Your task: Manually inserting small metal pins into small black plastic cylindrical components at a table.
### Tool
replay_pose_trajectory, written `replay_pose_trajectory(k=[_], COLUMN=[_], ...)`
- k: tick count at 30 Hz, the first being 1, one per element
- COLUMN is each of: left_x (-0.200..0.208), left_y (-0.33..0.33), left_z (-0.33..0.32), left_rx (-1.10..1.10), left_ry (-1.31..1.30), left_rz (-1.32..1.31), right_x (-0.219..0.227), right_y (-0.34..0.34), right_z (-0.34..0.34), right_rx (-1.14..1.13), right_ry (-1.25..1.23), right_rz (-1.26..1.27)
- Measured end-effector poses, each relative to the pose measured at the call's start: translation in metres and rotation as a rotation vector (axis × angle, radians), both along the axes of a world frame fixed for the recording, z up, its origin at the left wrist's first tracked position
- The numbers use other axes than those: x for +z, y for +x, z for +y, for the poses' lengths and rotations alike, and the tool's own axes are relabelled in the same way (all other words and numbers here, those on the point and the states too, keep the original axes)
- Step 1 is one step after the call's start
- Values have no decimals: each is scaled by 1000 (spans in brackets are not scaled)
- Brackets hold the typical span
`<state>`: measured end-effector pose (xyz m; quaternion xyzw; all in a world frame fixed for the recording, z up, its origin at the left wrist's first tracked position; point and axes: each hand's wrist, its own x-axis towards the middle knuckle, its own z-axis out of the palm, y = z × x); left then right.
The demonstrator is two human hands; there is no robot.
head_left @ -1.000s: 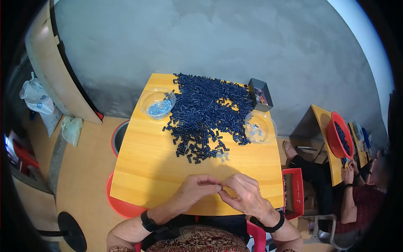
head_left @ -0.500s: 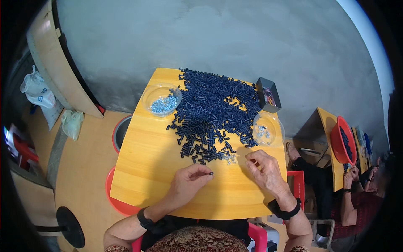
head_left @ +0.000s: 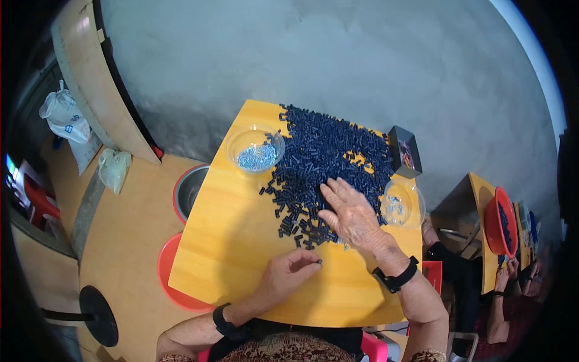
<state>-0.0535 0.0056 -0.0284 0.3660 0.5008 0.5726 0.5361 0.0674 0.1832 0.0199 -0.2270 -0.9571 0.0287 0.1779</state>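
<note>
My left hand (head_left: 288,276) is closed in a pinch near the front of the yellow table (head_left: 211,253). Between its thumb and forefinger is a small dark cylindrical piece (head_left: 319,262), mostly hidden. A broad pile of short black tube-like pieces (head_left: 329,142) covers the back and middle of the table. My right hand (head_left: 353,218) reaches across the pile's near part, palm down, fingers stretched out and touching or just above the pieces. Whether anything lies under the fingers is hidden. By its wrist are a few small clear or silvery bits (head_left: 342,244).
A clear bowl (head_left: 232,155) of small silver screws or pins stands at left. Another clear bowl (head_left: 415,216) with a few sits at right, beside a black box (head_left: 397,136). Red basins (head_left: 166,265) stand below the left edge. A co-worker's hands (head_left: 503,274) are at far right.
My right hand has moved forward and left onto the pile, its fingers straightening. My left hand keeps its pinch on the dark piece. The whole view has shifted slightly.
</note>
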Motion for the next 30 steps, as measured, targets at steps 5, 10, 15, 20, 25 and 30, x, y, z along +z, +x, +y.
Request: replay_pose_trajectory(k=[5,10,15,20,25,30], left_x=[0,1,3,0,-2,-3], left_y=[-2,-2,-4,-2,0,-3], left_z=[-1,0,0,1,0,-1], left_rx=[-48,-39,-52,-41,54,80], left_ry=[-44,-34,-76,-42,-12,-10], left_rz=[21,3,42,12,-57,-125], right_x=[-21,-23,-29,-25,-8,-18], right_y=[-2,15,28,34,10,0], right_z=[8,1,-3,-4,-3,-11], right_rx=[-21,-41,-5,-52,-50,93], right_ry=[-50,-132,-104,-119,-117,-36], right_rz=[-166,-218,-228,-230,-167,-229])
